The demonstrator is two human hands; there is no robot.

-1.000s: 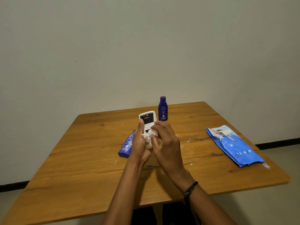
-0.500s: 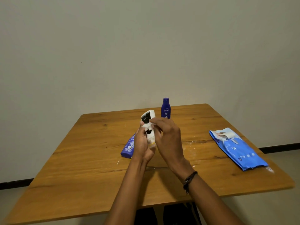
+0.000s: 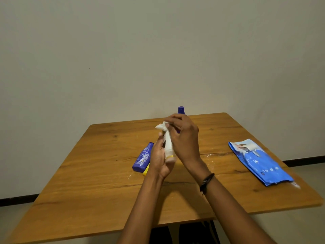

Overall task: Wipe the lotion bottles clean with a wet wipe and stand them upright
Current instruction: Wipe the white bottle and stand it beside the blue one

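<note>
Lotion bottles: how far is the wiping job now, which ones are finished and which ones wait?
Looks done: one blue bottle stands upright at the far side of the table. In hand: the left hand holds a white bottle while the right hand holds a wet wipe at its top. Left: a second blue bottle lies flat on the table, with something yellow beside it.

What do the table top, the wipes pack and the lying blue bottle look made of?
Table top: wood or wood-look laminate, satin; grain and knots show.
Wipes pack: thin glossy plastic film; creases and glare.
Lying blue bottle: probably smooth moulded plastic with a slight sheen.
</note>
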